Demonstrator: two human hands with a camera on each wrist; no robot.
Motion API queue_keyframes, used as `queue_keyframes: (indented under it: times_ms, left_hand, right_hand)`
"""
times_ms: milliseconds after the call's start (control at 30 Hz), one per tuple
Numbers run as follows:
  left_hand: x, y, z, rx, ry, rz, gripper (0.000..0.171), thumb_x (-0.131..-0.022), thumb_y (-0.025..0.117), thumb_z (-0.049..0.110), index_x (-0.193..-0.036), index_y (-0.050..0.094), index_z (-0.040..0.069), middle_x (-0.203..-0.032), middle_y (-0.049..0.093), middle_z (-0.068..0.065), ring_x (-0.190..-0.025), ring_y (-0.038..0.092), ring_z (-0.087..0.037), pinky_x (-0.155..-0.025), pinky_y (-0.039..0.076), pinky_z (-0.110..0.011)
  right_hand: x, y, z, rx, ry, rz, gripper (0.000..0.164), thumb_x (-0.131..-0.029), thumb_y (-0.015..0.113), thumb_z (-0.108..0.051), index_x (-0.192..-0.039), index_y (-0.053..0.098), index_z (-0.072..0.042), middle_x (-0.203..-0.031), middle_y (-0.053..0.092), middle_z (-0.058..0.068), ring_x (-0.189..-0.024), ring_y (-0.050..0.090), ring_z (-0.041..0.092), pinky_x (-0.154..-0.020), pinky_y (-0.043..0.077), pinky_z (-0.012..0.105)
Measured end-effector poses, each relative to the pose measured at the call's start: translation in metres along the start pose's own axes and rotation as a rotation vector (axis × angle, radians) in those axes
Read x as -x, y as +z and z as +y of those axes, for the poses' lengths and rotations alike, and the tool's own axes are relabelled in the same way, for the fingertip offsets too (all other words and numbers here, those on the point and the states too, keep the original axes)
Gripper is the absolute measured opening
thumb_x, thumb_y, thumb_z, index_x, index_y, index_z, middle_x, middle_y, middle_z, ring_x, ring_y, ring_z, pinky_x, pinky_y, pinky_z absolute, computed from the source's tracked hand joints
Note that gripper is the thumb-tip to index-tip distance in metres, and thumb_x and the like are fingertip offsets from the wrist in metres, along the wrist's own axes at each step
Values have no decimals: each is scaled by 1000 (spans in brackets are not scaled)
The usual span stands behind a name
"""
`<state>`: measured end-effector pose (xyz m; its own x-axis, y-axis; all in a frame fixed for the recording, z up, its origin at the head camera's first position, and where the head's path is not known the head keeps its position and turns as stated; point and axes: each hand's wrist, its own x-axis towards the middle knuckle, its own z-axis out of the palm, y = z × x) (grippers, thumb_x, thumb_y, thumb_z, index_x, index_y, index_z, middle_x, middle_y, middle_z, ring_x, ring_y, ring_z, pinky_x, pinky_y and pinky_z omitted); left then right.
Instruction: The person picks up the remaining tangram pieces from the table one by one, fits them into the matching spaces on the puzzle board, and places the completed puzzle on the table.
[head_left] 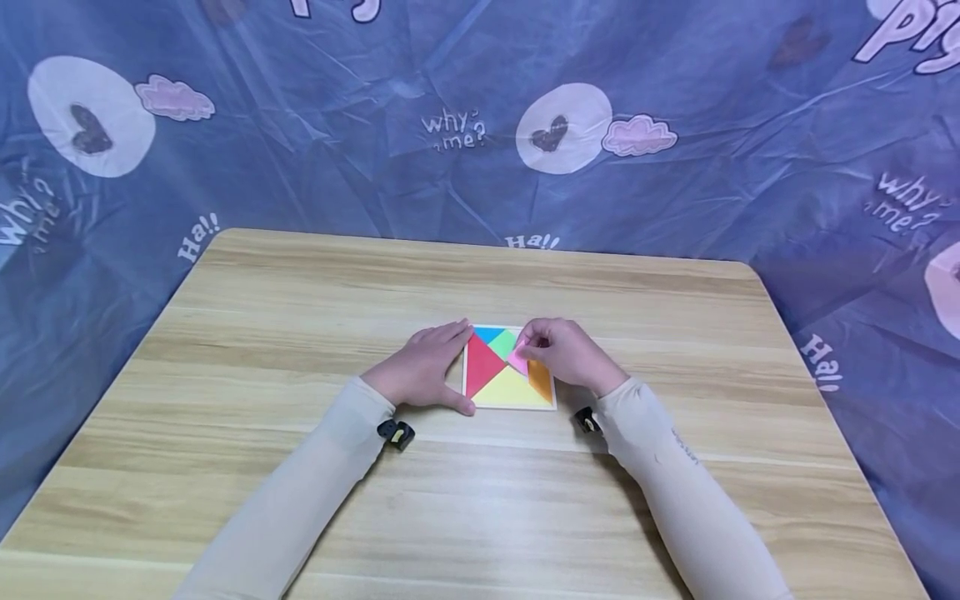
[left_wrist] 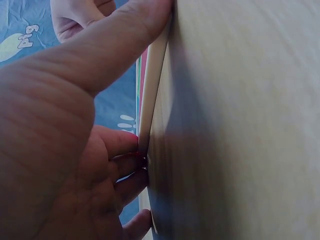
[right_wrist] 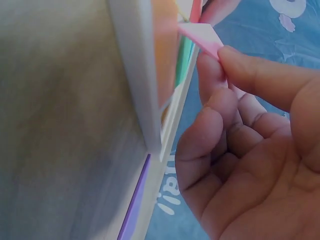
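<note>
A tangram board [head_left: 517,407] with a white frame lies on the table. Inside it are a red triangle [head_left: 482,364], a yellow triangle [head_left: 512,390], an orange piece [head_left: 540,382], a green piece [head_left: 502,343] and a blue piece [head_left: 488,333]. My left hand [head_left: 426,367] holds the board's left side, its thumb at the near corner and fingers at the far one. Over the board's right part, my right hand [head_left: 558,346] pinches a pink tangram piece [right_wrist: 204,36] between thumb and fingers. In the right wrist view the piece is tilted, one end by the orange piece.
A thin purple piece [right_wrist: 135,202] lies on the wooden table [head_left: 315,292] beside the board, seen only in the right wrist view. Behind the table hangs a blue printed cloth [head_left: 360,167]. Each wrist wears a small black camera [head_left: 396,433].
</note>
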<state>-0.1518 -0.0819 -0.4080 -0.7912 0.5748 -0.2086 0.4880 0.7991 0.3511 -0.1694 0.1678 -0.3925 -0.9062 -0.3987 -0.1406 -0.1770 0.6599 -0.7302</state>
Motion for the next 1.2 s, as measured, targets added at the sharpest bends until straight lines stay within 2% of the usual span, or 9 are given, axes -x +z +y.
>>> queue_keyframes:
  times_ms: [133, 300, 533, 633, 833, 933, 1200]
  left_hand:
    - [0, 1, 0, -5, -1, 0, 122, -64, 69, 73, -153, 13, 11, -160, 11, -2, -145, 10, -18, -117, 12, -38]
    - [0, 2, 0, -6, -4, -3, 122, -64, 69, 73, -153, 13, 11, -160, 11, -1, -145, 10, -18, -117, 11, -37]
    - [1, 1, 0, 1, -5, 4, 122, -63, 69, 74, -153, 14, 11, -159, 12, -2, -145, 11, -18, -116, 12, -37]
    - [0, 1, 0, 6, -11, -1, 123, -63, 69, 74, -153, 13, 12, -160, 11, -1, -145, 10, -17, -116, 12, -37]
    - [-1, 1, 0, 5, -20, -6, 122, -63, 69, 73, -153, 13, 12, -160, 10, 0, -145, 9, -17, -116, 12, -37]
    - [-1, 0, 0, 4, -24, -6, 122, -63, 69, 73, -153, 13, 12, -160, 10, 0, -145, 9, -17, -116, 12, -38]
    - [-1, 1, 0, -4, -13, -10, 123, -63, 69, 74, -153, 13, 11, -160, 10, -1, -145, 9, -18, -116, 12, -38]
  right_hand:
    - [1, 2, 1, 50, -10, -9, 5, -87, 70, -16, -83, 67, -14, -76, 64, 2, -71, 56, 17, -67, 48, 31]
    - [2, 2, 2, 117, -48, 6, 7, -85, 72, -18, -82, 66, -17, -70, 58, -2, -66, 52, 15, -64, 44, 30]
    - [3, 1, 5, 206, -84, -4, 10, -84, 73, -20, -88, 65, -16, -66, 51, -3, -62, 47, 13, -61, 41, 29]
    - [2, 1, 5, 241, -86, -7, 16, -83, 74, -21, -93, 64, -13, -68, 51, -2, -63, 46, 13, -65, 41, 29]
    - [1, 1, 6, 288, -31, -17, 35, -81, 76, -27, -105, 57, -9, -77, 52, 0, -64, 46, 14, -68, 43, 29]
    - [1, 0, 6, 285, -28, -29, 33, -83, 74, -27, -103, 56, -9, -78, 54, 1, -66, 48, 14, -67, 44, 29]
    - [4, -4, 6, 270, -67, -69, 20, -85, 70, -15, -101, 61, -8, -77, 56, -1, -70, 51, 14, -70, 45, 30]
